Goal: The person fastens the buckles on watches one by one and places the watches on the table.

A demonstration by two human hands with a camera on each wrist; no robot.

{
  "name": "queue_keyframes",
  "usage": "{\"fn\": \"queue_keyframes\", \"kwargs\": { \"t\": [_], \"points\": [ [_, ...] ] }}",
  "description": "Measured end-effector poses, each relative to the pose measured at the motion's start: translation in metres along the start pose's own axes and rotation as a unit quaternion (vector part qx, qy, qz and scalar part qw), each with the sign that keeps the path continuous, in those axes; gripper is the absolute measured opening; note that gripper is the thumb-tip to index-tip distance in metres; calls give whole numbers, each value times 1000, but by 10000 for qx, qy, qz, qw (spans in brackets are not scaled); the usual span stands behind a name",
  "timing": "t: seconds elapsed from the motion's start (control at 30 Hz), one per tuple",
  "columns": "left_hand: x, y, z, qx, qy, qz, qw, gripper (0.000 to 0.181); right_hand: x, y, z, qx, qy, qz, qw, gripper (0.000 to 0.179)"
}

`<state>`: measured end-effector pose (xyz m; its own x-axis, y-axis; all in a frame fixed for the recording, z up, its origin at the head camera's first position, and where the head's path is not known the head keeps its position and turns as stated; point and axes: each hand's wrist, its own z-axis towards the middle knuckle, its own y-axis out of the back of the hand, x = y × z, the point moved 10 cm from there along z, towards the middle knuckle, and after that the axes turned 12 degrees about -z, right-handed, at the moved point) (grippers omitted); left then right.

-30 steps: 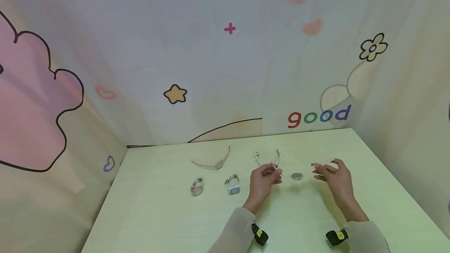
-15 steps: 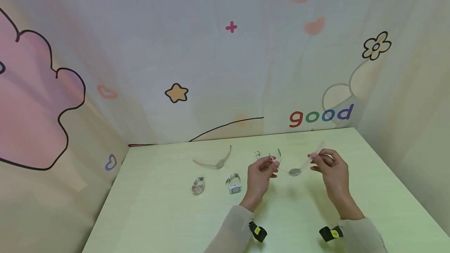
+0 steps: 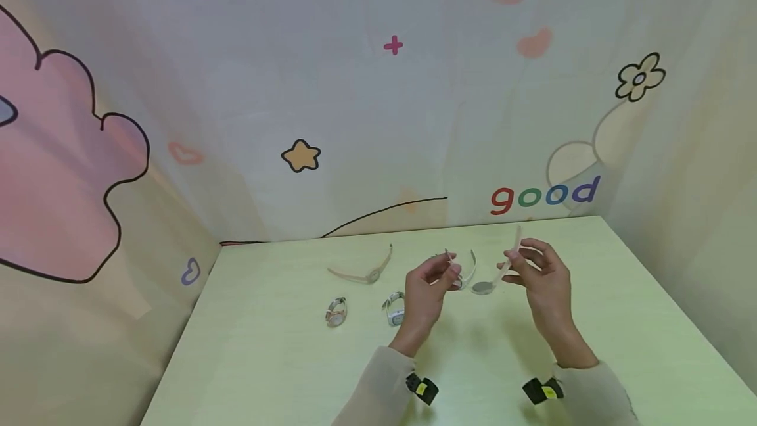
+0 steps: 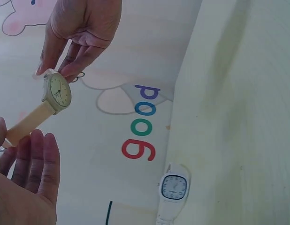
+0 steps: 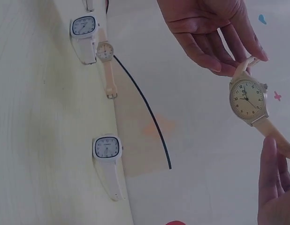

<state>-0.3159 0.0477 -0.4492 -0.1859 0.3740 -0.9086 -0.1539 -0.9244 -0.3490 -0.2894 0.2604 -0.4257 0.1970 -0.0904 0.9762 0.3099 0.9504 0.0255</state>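
Note:
Between both hands hangs a wristwatch [image 3: 482, 288] with a round, numbered dial and a pale pink strap. My left hand [image 3: 427, 291] pinches one strap end between thumb and fingers. The other strap half is pinched by my right hand [image 3: 547, 288], and its tip sticks up past the fingers. In the left wrist view the watch [image 4: 59, 90] shows its dial toward the camera. A white watch with a squarish dial [image 4: 174, 187] lies on the table behind the left hand, partly hidden by it in the head view.
On the table [image 3: 266, 373] left of the hands lie a white squarish watch [image 3: 395, 317], a round watch with a closed band [image 3: 336, 313], and a pale pink watch laid out long [image 3: 372, 275]. A printed cloth [image 3: 355, 97] hangs along the table's back edge.
Both hands have moved left and slightly up with the watch. Its right strap half has swung from nearly flat to steeply upright. The watches on the table stay put.

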Motion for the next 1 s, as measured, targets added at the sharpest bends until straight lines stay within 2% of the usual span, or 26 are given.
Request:
{"fn": "queue_keyframes", "kwargs": {
  "t": [0.17, 0.3, 0.4, 0.73, 1.0],
  "points": [
    [-16, 4, -3, -72, -131, 149, 9998, 25, 6, -8, -2, -149, 104, -109, 9998, 35],
    [-25, 8, -4, -39, -345, 356, 9988, 26, 12, -16, -5, -147, 202, -192, 9995, 32],
    [-31, 10, -7, 0, -387, 409, 9984, 26, 17, -23, -7, -104, 234, -131, 9996, 30],
    [-50, 16, -13, 121, -486, 235, 9985, 28, 31, -43, -16, 190, 365, -151, 9990, 31],
    [-67, 22, -17, 87, -548, 38, 9985, 31, 42, -58, -24, 406, 687, -319, 9963, 27]
  ]
}}
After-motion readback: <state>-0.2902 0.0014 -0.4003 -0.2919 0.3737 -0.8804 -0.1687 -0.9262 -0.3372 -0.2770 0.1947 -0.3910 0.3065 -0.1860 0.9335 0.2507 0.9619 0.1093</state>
